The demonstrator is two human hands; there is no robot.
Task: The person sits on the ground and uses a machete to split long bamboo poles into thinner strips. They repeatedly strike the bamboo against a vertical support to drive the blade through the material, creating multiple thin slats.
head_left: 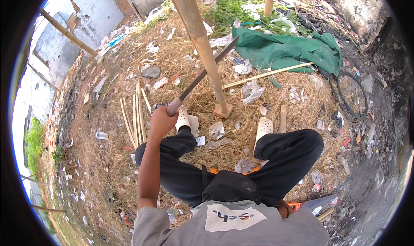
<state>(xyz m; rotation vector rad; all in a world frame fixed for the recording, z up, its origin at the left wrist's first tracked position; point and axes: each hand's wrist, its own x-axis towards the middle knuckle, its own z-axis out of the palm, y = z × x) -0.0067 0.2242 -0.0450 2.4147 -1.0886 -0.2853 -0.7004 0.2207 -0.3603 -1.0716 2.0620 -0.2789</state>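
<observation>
My left hand [162, 123] is closed round the handle of a machete [195, 83]. Its long dark blade points up and to the right, crossing the line of a bamboo pole [206, 52] whose foot meets a small brick-coloured block [223, 111]. At the lower right, part of my right hand [283, 208] shows beside a handsaw [317, 204] with an orange handle. My shirt and leg hide its fingers, so their grip on the saw cannot be seen. Several split bamboo strips [137, 114] lie left of my feet.
A green tarp [284, 52] is spread at the back right, near a looped black hose [345, 100]. One long bamboo strip [267, 75] lies before it, and a short flat bamboo piece [283, 118] beside my right shoe. Dry grass and litter cover the ground; another pole [269, 2] stands behind.
</observation>
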